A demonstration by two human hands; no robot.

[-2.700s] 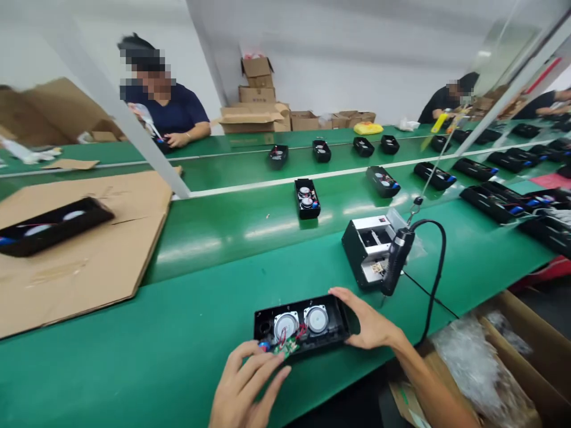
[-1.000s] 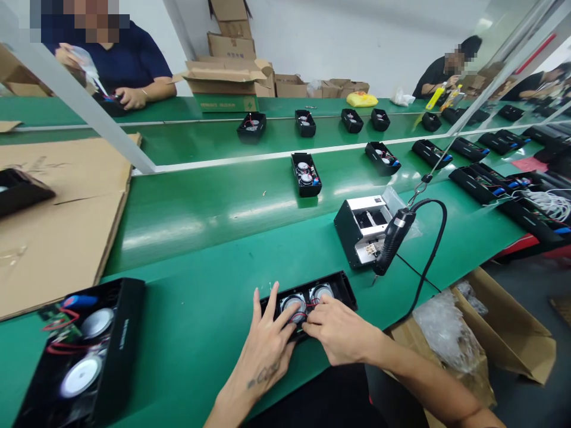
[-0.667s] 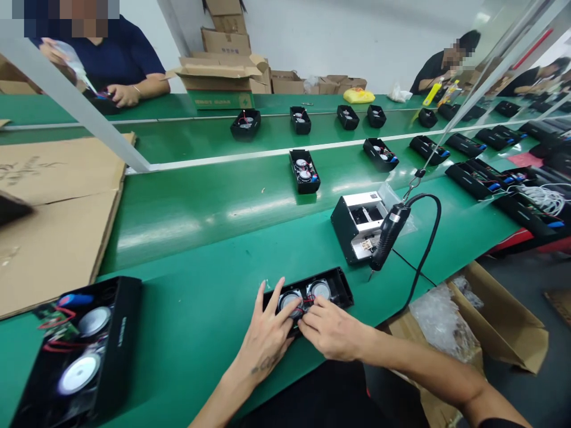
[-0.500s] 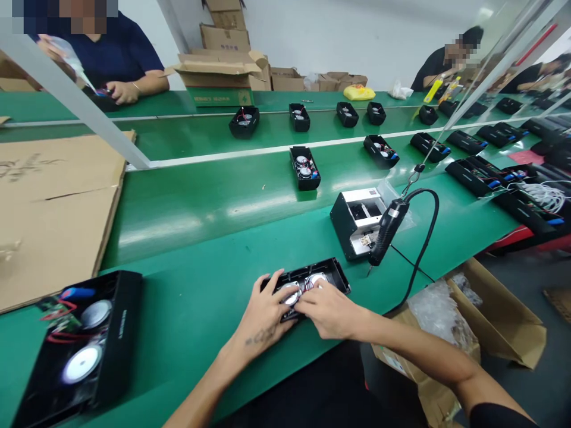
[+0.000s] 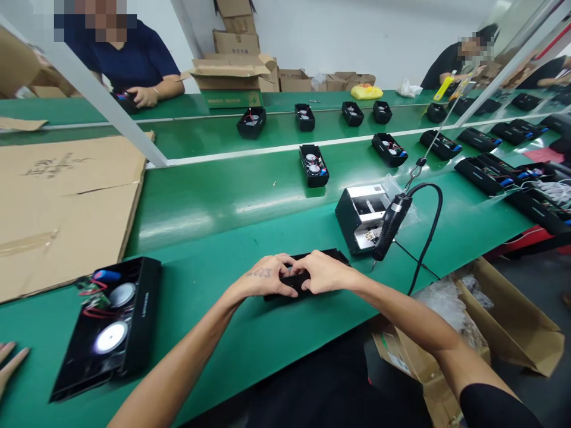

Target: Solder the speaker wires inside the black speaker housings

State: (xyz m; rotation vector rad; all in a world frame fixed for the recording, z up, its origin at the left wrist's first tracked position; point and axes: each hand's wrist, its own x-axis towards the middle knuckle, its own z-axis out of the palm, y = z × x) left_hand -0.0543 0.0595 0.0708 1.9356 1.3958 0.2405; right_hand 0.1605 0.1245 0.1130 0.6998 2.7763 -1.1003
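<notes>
A black speaker housing [image 5: 298,282] lies on the green bench in front of me, its near wall towards me. My left hand [image 5: 267,276] grips its left part, thumb on the near wall and fingers reaching inside. My right hand [image 5: 325,272] holds it just to the right in the same way, fingers bent over the opening. The hands mostly hide the round speakers inside. To the left stands a larger-looking open housing [image 5: 151,309] with two round speakers, a blue cylinder, red wires and a green circuit board.
A black electric screwdriver [image 5: 392,226] hangs beside a screw feeder [image 5: 363,217]. Several housings, one a speaker box [image 5: 314,166], line the belt. Flat cardboard [image 5: 66,208] lies left. Another person's hand [image 5: 11,362] shows at the left edge; a co-worker [image 5: 134,65] sits opposite.
Both my hands have shifted from pressing among the speakers to gripping the housing's near wall, thumbs outside. Another person's hand has appeared at the left edge. The view has shifted slightly.
</notes>
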